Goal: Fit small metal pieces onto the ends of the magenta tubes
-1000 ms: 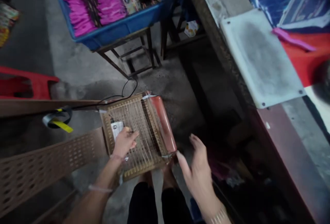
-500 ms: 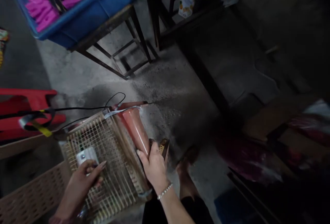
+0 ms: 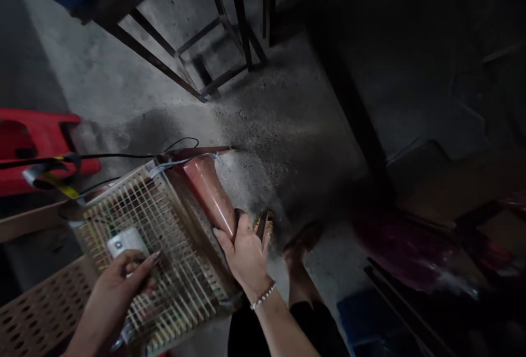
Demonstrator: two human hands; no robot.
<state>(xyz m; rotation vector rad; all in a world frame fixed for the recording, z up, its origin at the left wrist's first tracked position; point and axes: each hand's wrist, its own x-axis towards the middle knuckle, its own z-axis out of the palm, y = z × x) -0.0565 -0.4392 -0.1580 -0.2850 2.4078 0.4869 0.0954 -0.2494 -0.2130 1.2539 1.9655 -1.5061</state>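
Gripping the reddish roller (image 3: 209, 195) at the rack's edge, right hand (image 3: 245, 253) is closed around its near end. Left hand (image 3: 117, 285) rests curled on the wire grid rack (image 3: 164, 258), fingertips by a small white tag (image 3: 123, 242). Repositioning step; steadying the rack matters next.

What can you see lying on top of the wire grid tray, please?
On the wire grid tray lies a small white device, partly covered by the left hand. A reddish roller runs along its far side, gripped by the right hand. Anything beneath the hands is hidden.
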